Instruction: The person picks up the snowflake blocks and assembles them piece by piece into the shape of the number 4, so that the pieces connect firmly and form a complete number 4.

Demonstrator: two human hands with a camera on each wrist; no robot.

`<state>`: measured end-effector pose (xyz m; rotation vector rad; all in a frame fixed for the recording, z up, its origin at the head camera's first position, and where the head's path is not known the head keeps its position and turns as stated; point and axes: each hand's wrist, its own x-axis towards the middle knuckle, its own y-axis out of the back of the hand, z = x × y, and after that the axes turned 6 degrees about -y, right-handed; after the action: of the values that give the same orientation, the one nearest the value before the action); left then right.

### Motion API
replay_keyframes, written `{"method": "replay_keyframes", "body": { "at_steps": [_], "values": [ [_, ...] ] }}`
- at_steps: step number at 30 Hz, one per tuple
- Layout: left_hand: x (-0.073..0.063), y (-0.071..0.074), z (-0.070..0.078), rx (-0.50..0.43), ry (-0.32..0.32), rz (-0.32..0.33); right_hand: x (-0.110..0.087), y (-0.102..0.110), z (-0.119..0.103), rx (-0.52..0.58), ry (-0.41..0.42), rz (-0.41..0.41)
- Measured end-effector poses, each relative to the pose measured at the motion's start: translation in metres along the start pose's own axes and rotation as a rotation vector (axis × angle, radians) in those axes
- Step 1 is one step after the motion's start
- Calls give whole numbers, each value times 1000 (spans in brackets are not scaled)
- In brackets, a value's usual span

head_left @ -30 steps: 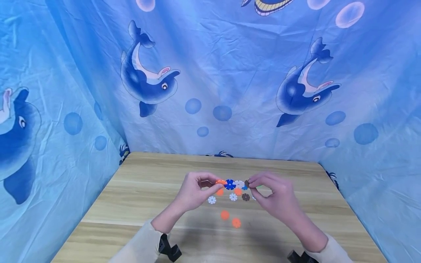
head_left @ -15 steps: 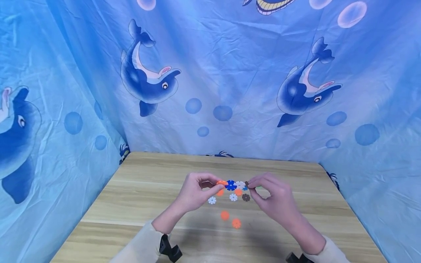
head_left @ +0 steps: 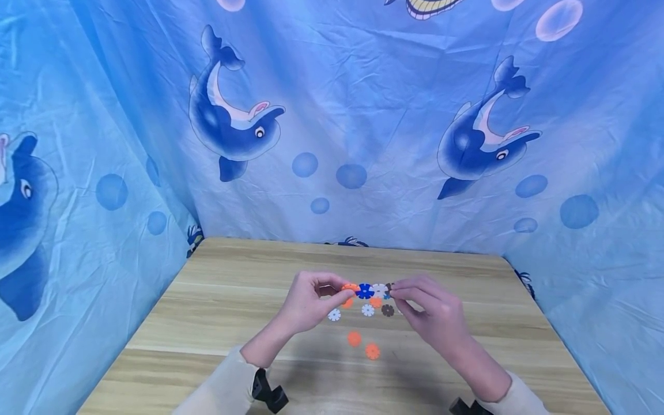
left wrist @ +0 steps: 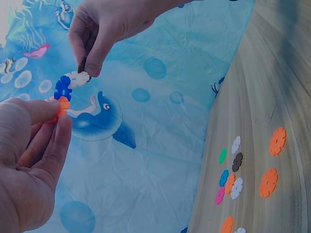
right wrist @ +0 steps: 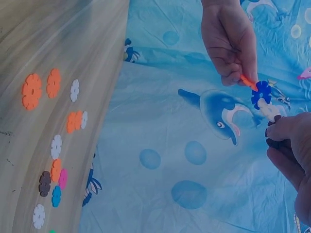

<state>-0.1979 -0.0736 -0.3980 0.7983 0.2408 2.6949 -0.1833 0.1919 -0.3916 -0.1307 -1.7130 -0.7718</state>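
My left hand (head_left: pixel 311 302) pinches an orange interlocking snowflake disc (left wrist: pixel 63 108) between thumb and fingers. Joined to it in a row are a dark blue disc (head_left: pixel 365 291) and a white disc (head_left: pixel 379 290), held up above the table. At the white disc's far end, my right hand (head_left: pixel 433 305) pinches a brown disc (head_left: pixel 391 286), which the fingers mostly hide. In the right wrist view the white disc (right wrist: pixel 266 110) reaches right up to the right fingertips.
Loose notched discs lie on the wooden table (head_left: pixel 218 323): two orange discs (head_left: pixel 372 351) nearest me, a brown disc (head_left: pixel 387 310), several white ones (head_left: pixel 334 315), and pink (left wrist: pixel 220 195), blue (left wrist: pixel 223 177) and green (left wrist: pixel 222 156) ones. A dolphin-print curtain (head_left: pixel 332 132) encloses the table.
My right hand has edged slightly left toward the white disc, and the brown disc shows less between its fingers. The left hand keeps its pinch almost unmoved.
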Motion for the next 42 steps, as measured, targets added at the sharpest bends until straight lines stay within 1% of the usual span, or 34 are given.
{"method": "replay_keyframes", "body": {
  "at_steps": [3,7,15,19,24,29,33,38,41,42],
  "values": [
    [1,0,1,12,14,-3,1,-1,0,-3,26,24],
    [0,0,1,23,15,-14,1,-1,1,2,54,27],
    [0,0,0,42,-14,-22,1,-2,2,18,87,25],
    [0,-1,0,50,-16,-27,0,-3,3,36,107,46],
    [1,-2,0,69,-27,-25,0,-5,4,32,121,65],
    [1,-1,1,75,-44,-26,2,-5,2,31,137,54],
    [2,-2,4,63,-52,-27,5,-3,1,16,140,52],
    [7,-7,8,60,-86,-49,13,3,2,-37,117,43],
    [8,-11,8,57,-111,-60,17,6,2,-47,111,27],
    [8,-12,8,53,-120,-64,17,5,1,-47,114,34]
  ]
}}
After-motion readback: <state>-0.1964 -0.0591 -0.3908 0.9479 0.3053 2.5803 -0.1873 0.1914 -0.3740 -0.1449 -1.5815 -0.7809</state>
